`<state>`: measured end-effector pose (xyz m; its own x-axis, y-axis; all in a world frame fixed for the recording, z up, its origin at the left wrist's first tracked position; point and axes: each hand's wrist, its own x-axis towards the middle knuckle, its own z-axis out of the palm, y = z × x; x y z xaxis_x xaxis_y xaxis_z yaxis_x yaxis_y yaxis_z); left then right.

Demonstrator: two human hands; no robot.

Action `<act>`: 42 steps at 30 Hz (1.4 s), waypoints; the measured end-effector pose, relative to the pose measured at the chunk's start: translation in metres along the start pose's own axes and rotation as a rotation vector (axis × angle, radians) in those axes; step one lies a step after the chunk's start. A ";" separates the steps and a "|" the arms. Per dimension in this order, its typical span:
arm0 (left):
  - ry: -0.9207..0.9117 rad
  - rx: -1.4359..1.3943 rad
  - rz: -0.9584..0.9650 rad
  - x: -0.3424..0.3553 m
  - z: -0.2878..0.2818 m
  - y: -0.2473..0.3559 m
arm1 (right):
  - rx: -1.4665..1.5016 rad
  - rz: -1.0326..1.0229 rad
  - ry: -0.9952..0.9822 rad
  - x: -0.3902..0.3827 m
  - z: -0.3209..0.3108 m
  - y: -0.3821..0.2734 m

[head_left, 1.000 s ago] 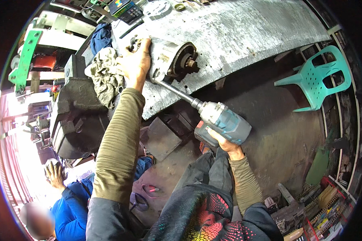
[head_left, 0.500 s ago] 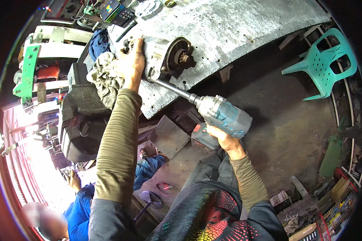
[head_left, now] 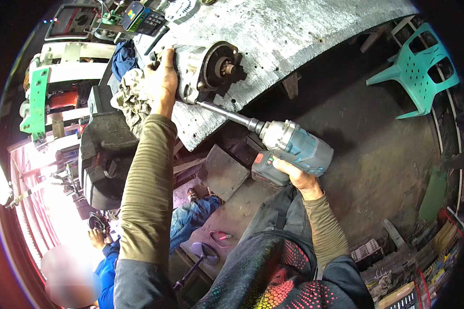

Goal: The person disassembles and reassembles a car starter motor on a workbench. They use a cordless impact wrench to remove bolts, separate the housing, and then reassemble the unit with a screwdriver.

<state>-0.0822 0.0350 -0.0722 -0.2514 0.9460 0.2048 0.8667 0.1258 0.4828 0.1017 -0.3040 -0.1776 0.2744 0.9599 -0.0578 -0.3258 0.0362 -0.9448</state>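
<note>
Overhead, head view: one camera looks down on both forearms.
Left hand: left hand (head_left: pixel 162 82), fingers spread and pressed flat over the grey cast-metal motor housing (head_left: pixel 201 72), steadying it.
Motor housing: lies on its side on the scuffed grey metal counter (head_left: pixel 304 36), near the front edge, its round black end with a short shaft facing right.
Right hand: right hand (head_left: pixel 296 177), fingers wrapped tight round the grip of the teal and grey cordless impact wrench (head_left: pixel 291 149).
Wrench: its long steel extension (head_left: pixel 227 114) touches the housing's lower edge.
Progress: judging by this, a fastener is being driven; the housing looks whole, so most work seems left.
Nearby: crumpled grey rag (head_left: pixel 131 98) just beside the left hand; teal plastic chair (head_left: pixel 423 72) well apart.
</note>
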 end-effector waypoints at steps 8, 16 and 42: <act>-0.134 -0.118 0.046 0.016 -0.002 -0.004 | -0.095 0.155 0.046 -0.009 -0.021 0.004; -0.308 -0.387 -0.033 0.037 0.013 -0.019 | 0.008 0.062 0.109 0.020 -0.005 0.013; -0.025 0.133 0.145 0.021 0.002 -0.010 | 0.529 0.312 0.139 0.037 0.007 0.003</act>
<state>-0.0949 0.0545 -0.0744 -0.1103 0.9639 0.2423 0.9429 0.0243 0.3323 0.1043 -0.2669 -0.1808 0.1975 0.9037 -0.3799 -0.8029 -0.0732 -0.5916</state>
